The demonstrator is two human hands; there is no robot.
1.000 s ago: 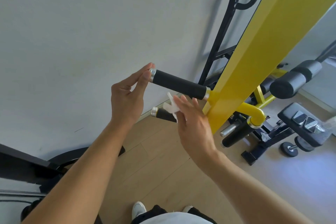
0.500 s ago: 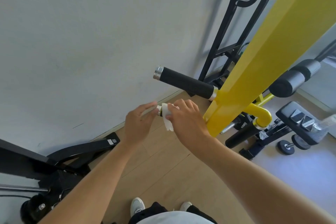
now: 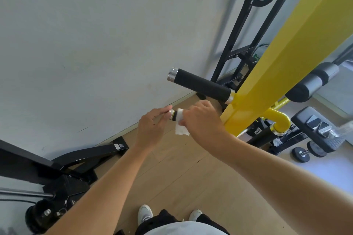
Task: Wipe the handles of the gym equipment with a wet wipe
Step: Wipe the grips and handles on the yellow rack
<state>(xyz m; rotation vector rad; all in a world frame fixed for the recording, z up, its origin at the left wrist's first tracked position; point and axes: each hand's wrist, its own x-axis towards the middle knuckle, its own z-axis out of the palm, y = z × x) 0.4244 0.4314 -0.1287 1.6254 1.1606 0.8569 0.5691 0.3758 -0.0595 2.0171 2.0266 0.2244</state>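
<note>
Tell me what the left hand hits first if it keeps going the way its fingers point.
Probably the metal end cap of the lower handle: the left hand has its fingertips right at it, seemingly touching already.

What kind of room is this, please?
Probably a home gym: a yellow machine frame with foam-gripped handles, a small dumbbell on the wooden floor, and a padded roller.

Bright, even daylight fills the scene; soft shadows fall on the pale painted wall (image 3: 86,44). Wide-angle distortion bends the edges, and the corners look slightly blurred.
</note>
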